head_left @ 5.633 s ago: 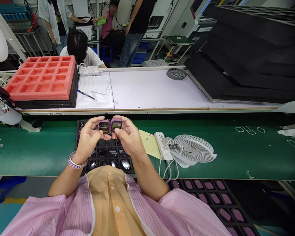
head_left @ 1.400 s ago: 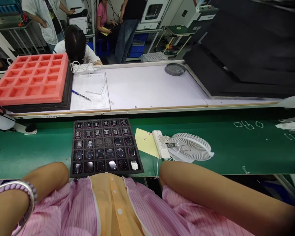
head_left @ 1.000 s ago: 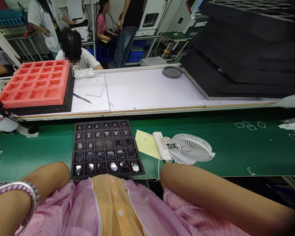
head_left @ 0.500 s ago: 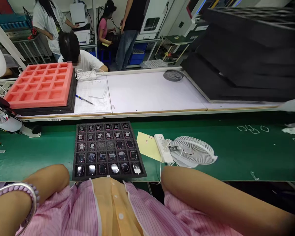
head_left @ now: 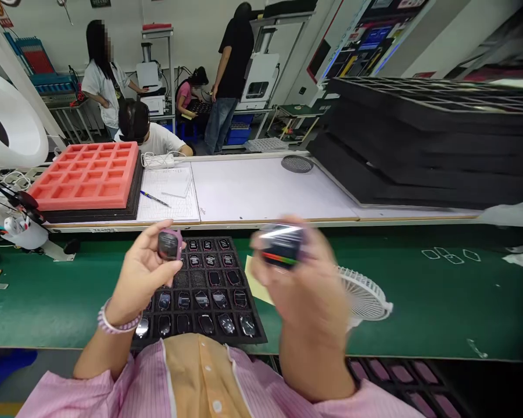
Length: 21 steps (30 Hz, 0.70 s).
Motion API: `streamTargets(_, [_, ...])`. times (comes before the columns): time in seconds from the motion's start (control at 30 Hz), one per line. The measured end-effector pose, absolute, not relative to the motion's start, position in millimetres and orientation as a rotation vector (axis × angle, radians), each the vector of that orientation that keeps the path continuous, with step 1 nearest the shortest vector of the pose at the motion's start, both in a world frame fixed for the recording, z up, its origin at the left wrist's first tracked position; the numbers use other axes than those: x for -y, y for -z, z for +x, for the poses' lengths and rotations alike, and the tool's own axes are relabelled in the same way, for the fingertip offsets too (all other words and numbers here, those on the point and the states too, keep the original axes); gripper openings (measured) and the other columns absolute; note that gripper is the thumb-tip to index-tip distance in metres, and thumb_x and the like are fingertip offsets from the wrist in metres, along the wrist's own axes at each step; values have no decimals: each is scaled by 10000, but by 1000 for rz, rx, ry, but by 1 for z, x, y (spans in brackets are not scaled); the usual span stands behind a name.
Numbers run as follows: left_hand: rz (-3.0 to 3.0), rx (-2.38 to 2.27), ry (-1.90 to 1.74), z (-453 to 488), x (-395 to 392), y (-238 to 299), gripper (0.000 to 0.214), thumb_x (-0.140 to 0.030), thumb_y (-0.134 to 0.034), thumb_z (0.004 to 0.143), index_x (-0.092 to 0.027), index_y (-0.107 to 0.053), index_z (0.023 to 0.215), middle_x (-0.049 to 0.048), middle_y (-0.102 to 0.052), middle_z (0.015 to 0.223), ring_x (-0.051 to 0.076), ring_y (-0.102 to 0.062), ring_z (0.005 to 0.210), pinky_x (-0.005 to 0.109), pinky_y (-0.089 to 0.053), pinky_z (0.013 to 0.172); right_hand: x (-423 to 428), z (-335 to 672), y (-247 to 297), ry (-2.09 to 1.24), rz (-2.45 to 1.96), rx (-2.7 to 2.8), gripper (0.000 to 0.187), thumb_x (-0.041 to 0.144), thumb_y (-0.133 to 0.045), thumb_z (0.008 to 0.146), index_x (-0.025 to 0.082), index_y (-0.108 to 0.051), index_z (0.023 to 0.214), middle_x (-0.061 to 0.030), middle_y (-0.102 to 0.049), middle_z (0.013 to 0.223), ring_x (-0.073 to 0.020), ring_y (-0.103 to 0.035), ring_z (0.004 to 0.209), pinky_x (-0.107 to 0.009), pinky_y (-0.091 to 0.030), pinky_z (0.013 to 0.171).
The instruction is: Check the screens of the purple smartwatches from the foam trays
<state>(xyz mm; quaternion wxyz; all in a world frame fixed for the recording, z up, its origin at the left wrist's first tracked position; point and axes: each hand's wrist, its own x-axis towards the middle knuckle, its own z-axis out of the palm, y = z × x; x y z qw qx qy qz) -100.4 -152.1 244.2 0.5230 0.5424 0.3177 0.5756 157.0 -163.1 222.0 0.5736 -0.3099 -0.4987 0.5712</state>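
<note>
Left grip (head_left: 142, 276) pinches a watch (head_left: 169, 245) at its fingertips, above the tray (head_left: 181, 279) on the green surface (head_left: 418, 302). Right grip (head_left: 307, 284) clasps a second watch (head_left: 281, 247), blurred, over the tray's right edge.

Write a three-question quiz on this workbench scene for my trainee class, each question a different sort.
1. True or false: the left hand holds a small device above the black tray.
2. What shows partly behind the right hand, which grips a blurred device? A) white fan B) kettle C) keyboard
3. Fill in: the red foam tray rests on a stack of ____ foam.
Key: 1 true; 2 A; 3 black.
</note>
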Motion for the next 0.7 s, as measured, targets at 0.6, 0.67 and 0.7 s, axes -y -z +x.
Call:
streamTargets(0.6, [1339,-852,-1346,-72,137,-189,466,-257,-807,883,-224,-614,1306,63,-734,1096,80,-696,671,187,-620,639,146,101,-187,-1523,-689,989,485,294,-798,850,262,-589,1287,-36,-710,1049,-158,-656,742,-332,-571,727])
streamTargets(0.67, [1340,-867,-1351,-71,137,-189,451,-253,-794,890,-217,-619,1304,64,-738,1087,86,-705,664,190,-626,629,146,101,-186,-1494,-713,1011,494,307,-791,850,261,-584,1296,-34,-694,1014,-173,-654,753,-345,-573,727])
streamTargets(0.7, [1342,-866,-1352,-71,137,-188,451,-251,-783,897,-216,-617,1315,69,-740,1100,91,-715,674,198,-636,640,146,101,-185,-1485,-720,1017,505,302,-791,841,261,-583,1299,-32,-687,999,-177,-653,759,-348,-573,728])
